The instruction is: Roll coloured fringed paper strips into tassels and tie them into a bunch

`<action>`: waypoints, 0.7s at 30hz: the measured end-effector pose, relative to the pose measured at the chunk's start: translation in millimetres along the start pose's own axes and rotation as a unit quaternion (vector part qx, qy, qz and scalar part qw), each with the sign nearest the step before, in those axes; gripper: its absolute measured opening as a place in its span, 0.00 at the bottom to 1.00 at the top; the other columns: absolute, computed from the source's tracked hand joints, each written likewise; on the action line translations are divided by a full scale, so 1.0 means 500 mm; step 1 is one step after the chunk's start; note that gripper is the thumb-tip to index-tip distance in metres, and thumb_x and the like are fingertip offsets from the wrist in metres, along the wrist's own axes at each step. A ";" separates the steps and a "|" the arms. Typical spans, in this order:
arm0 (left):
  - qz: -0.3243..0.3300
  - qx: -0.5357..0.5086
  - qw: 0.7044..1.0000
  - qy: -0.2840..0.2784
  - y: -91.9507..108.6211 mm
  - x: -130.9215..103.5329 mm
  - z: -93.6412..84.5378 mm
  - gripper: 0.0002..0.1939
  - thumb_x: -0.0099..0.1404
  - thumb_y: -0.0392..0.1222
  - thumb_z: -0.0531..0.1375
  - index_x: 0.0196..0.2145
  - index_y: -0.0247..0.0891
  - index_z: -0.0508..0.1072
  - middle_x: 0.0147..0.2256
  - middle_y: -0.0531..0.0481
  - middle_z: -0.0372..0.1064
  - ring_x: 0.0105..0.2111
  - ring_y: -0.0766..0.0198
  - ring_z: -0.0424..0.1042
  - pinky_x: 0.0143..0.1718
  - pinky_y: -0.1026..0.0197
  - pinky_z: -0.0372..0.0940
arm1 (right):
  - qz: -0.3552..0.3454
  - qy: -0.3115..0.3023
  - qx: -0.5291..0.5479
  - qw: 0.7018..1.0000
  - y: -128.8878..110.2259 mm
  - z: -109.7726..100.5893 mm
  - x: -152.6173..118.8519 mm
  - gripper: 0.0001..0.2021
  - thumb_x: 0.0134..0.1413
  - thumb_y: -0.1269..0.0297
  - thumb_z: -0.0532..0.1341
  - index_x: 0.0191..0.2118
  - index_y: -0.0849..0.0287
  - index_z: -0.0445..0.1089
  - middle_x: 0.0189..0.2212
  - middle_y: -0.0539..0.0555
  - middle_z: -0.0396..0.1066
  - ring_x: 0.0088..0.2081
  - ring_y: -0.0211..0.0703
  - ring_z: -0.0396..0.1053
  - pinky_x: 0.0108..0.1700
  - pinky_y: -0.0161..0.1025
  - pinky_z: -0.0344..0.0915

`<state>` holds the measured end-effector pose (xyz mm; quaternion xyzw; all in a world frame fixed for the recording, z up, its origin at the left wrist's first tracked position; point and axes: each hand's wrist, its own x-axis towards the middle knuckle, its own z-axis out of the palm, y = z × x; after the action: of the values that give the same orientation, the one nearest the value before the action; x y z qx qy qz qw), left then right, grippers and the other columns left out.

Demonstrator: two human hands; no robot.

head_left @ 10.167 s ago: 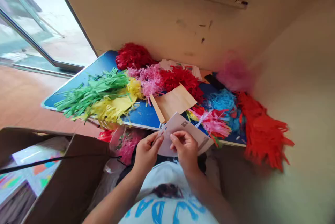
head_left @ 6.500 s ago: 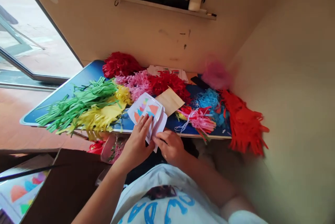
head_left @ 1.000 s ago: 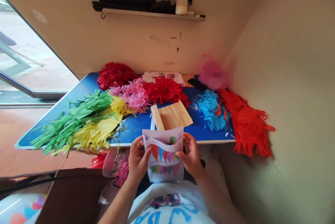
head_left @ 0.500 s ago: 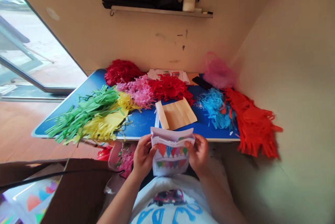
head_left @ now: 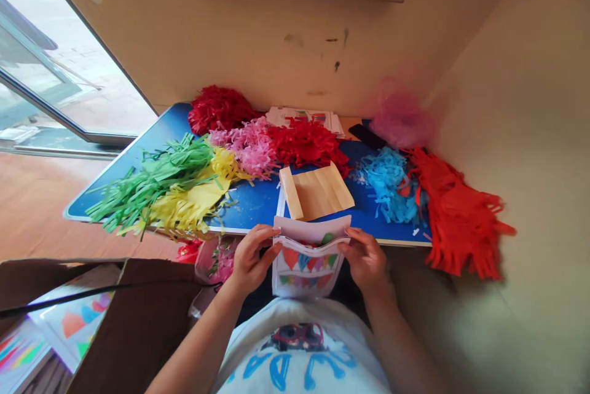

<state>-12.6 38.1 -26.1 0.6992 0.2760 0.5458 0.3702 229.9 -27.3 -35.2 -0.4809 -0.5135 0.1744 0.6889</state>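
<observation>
My left hand [head_left: 252, 259] and my right hand [head_left: 367, 260] hold a white paper packet [head_left: 308, 271] by its two upper sides, just in front of my shirt. Pictures of coloured tassels are printed on its front. Its flap stands up and its mouth gapes, with a bit of green and red showing inside. Thumbs press the front edge while the fingers sit behind. Just beyond the packet, a tan folded paper sheet [head_left: 322, 191] lies near the edge of the blue table [head_left: 258, 200].
Fringed paper bundles lie across the table: green [head_left: 157, 182], yellow [head_left: 193, 197], pink [head_left: 251, 148], red [head_left: 308, 143], blue [head_left: 387, 182] and orange-red [head_left: 461, 216]. A dark phone [head_left: 367, 136] lies at the back. A cardboard box [head_left: 133, 326] with printed packets stands lower left.
The packet's mouth has been spread wider, and coloured bits now show inside. My view has tipped down slightly, so the table sits higher and the shelf is partly cut off.
</observation>
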 end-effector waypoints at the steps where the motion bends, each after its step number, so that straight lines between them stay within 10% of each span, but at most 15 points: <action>1: 0.001 0.007 1.000 -0.003 0.002 0.002 -0.003 0.15 0.63 0.34 0.63 0.47 0.42 0.75 0.38 0.45 0.73 0.39 0.61 0.72 0.37 0.63 0.70 | 0.002 -0.014 -0.008 1.000 -0.001 -0.005 -0.002 0.12 0.53 0.64 0.69 0.45 0.49 0.75 0.39 0.54 0.78 0.36 0.44 0.76 0.36 0.40 0.74; 21: -0.030 0.092 0.994 0.058 -0.002 0.045 0.018 0.04 0.63 0.38 0.63 0.36 0.40 0.79 0.37 0.48 0.78 0.38 0.61 0.77 0.40 0.61 0.72 | -0.010 -0.155 -0.101 0.983 0.000 -0.063 0.065 0.08 0.55 0.65 0.65 0.41 0.48 0.78 0.39 0.52 0.78 0.42 0.48 0.74 0.45 0.48 0.73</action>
<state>1.8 54.3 -15.5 0.6887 0.3668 0.5465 0.3039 271.0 -18.4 -18.0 -0.5099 -0.6343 0.1869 0.5502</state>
